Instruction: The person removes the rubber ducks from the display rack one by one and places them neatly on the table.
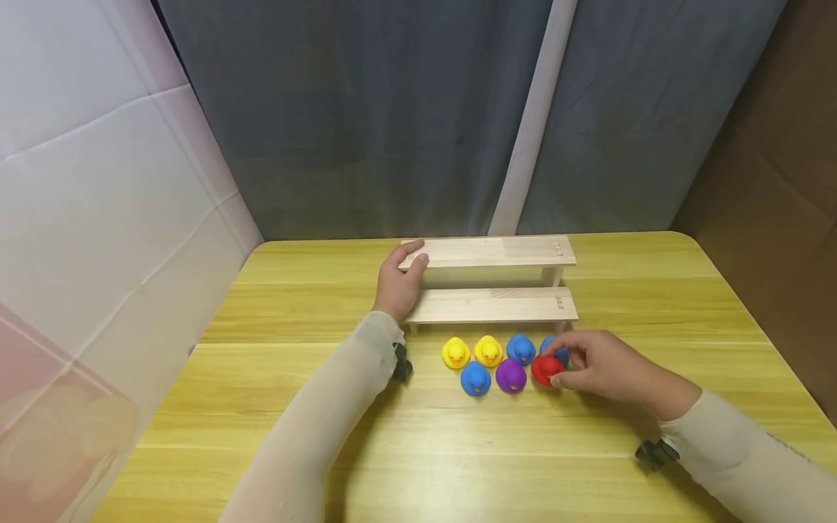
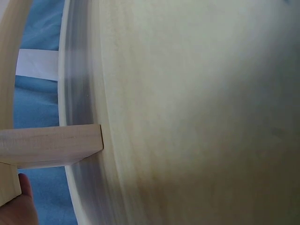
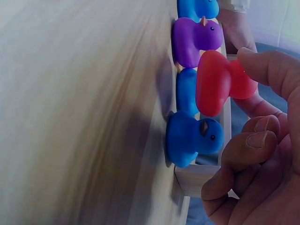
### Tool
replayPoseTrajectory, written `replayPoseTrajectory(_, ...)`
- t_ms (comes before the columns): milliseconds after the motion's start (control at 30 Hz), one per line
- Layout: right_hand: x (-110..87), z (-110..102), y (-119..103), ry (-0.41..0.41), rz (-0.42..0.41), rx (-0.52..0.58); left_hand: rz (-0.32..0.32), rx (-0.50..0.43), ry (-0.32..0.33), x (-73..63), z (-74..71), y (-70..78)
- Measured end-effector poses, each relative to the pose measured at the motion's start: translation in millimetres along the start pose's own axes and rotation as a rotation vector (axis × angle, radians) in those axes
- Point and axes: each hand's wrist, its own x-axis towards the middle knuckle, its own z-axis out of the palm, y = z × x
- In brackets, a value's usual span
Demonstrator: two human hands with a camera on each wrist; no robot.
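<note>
My right hand (image 1: 608, 365) pinches a red rubber duck (image 3: 215, 83) by its head, and the right wrist view shows the duck lifted off the tabletop. A blue duck (image 3: 187, 140) stands just beside it, partly covered by the hand in the head view. My left hand (image 1: 399, 284) grips the left end of the upper board of a two-level wooden shelf (image 1: 490, 252), thumb near the front edge. In the left wrist view, only part of that hand (image 2: 21, 206) shows, at the wood's lower corner.
In front of the lower board (image 1: 490, 305) sit two yellow ducks (image 1: 455, 353), more blue ducks (image 1: 475, 378) and a purple duck (image 1: 511, 375), close together. The wooden table (image 1: 458, 457) ends at a grey curtain (image 1: 392, 131) behind the shelf.
</note>
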Motion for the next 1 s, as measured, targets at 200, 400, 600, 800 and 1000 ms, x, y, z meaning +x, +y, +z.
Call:
replayPoseTrajectory(200, 1.5, 5, 3, -0.001, -0.006, 0.001, -0.004, 0.004, -0.003, 0.2, -1.1, -1.0)
replayPoseTrajectory(400, 1.5, 9, 4, 0.000, 0.013, -0.025, -0.014, 0.006, -0.005, -0.8, -2.7, -2.0)
replayPoseTrajectory(600, 0.6, 12, 2, 0.008, 0.008, -0.033, 0.000, -0.011, 0.000, -2.7, -4.0, -0.1)
replayPoseTrajectory(800, 0.5, 14, 0, 0.012, 0.018, -0.061, 0.001, -0.010, -0.005, -3.9, -4.4, 2.2)
replayPoseTrajectory(1000, 2.6, 17, 0, 0.020, 0.025, -0.061, -0.004, -0.001, -0.007, -1.7, -5.4, 2.0)
